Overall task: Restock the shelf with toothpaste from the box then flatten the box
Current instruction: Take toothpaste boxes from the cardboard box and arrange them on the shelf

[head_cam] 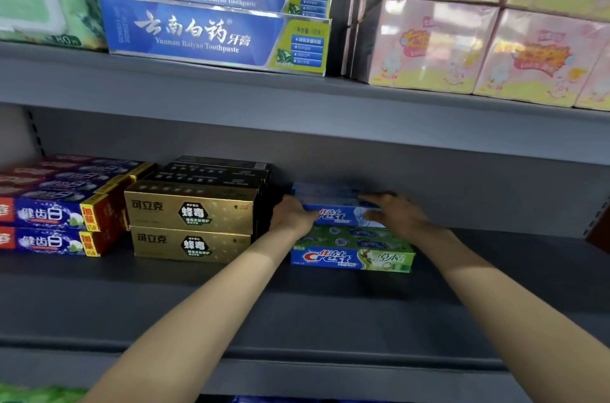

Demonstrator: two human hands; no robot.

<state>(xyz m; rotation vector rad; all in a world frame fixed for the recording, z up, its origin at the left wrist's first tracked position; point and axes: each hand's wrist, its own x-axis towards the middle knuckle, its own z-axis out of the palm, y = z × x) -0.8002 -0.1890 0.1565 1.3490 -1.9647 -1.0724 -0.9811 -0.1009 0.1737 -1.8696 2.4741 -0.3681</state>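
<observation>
Blue cardboard shows between both hands: a blue toothpaste carton [333,215] sits on top of a green toothpaste carton [353,254] on the grey lower shelf [297,310], just right of the gold toothpaste stack [191,221]. The left hand [292,216] wraps its curled fingers round the blue carton's left end. The right hand [394,214] lies over the right part of the carton with fingers reaching across the top; it presses or holds it, though how tightly I cannot tell, since that area is blurred. The supply box is not in view.

The step in hand looks like seating this carton squarely on the one beneath. To do it well, keep one hand at each end so the carton stays level and cannot twist. Bring its front face flush with the green carton's front, with the brand name facing outward like the neighbouring rows. Its left end should line up with the lower carton's left end rather than crowd the gold stack. Press down lightly on top before letting go, because a long narrow carton on a glossy one can slide. Release the hands one after the other, so any shift gets caught.

Left of the gold stack lie red-and-blue toothpaste cartons [56,224]. On the upper shelf [198,82] stand two large blue cartons [211,32] and pink tissue packs [478,49].
</observation>
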